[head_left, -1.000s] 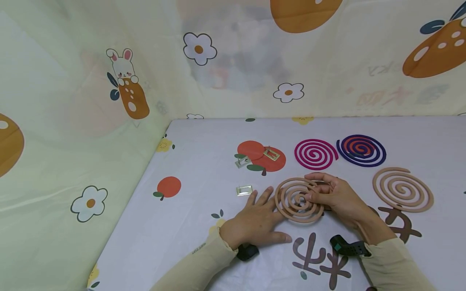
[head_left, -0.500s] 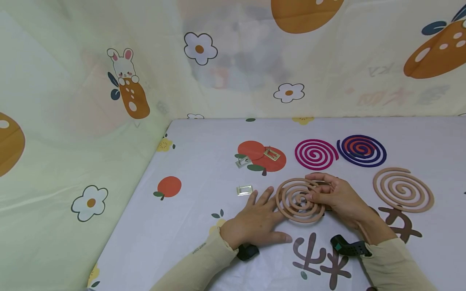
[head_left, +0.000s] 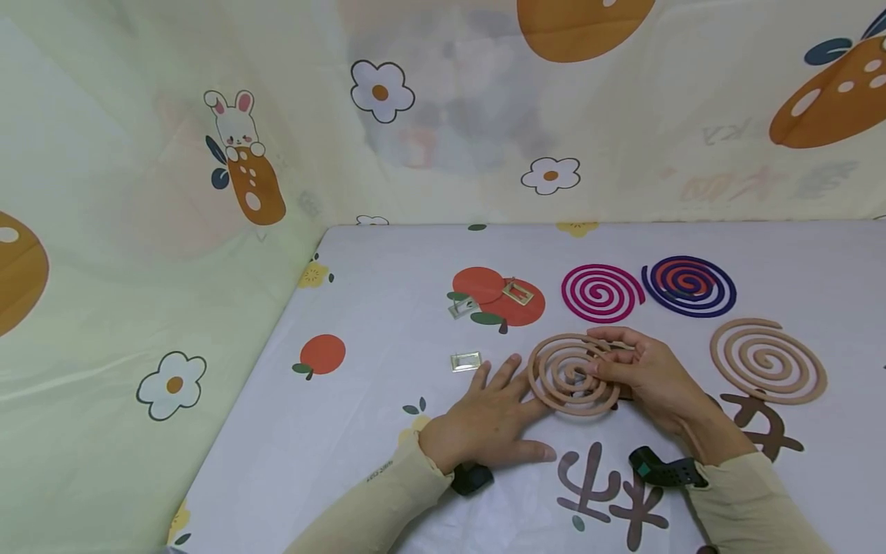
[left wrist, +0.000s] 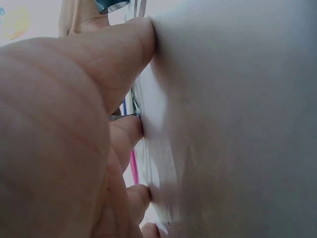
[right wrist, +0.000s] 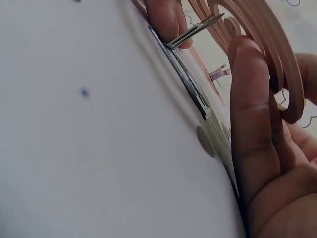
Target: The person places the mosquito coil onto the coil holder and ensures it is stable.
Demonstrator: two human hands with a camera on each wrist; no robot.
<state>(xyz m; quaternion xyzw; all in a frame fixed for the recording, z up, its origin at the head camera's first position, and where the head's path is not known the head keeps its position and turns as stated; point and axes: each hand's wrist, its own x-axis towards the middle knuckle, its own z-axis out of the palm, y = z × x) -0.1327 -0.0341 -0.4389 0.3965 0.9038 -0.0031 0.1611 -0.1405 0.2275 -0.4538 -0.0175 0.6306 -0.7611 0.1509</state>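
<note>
My right hand [head_left: 644,377] pinches a tan mosquito coil [head_left: 577,412] near its middle and right side, holding it tilted above the table. Under the coil, a small metal coil stand [right wrist: 185,74] lies flat with its prong [right wrist: 198,30] bent upward, close to the coil's centre. Whether the prong touches the coil I cannot tell. My left hand [head_left: 484,423] rests palm down on the table with fingers spread. One of its fingertips [right wrist: 163,22] presses at the stand's end, beneath the coil's left side in the head view.
A pink coil [head_left: 601,292] and a blue-and-red coil [head_left: 685,285] lie behind the hands. Another tan coil [head_left: 764,356] is at the right. Metal stands lie to the left: one flat [head_left: 466,362], others on the fruit print, a gold stand [head_left: 517,292] and a silver stand [head_left: 462,308].
The held coil has shifted slightly rightward and away, and its tilt has changed a little. My left hand stays in place.
</note>
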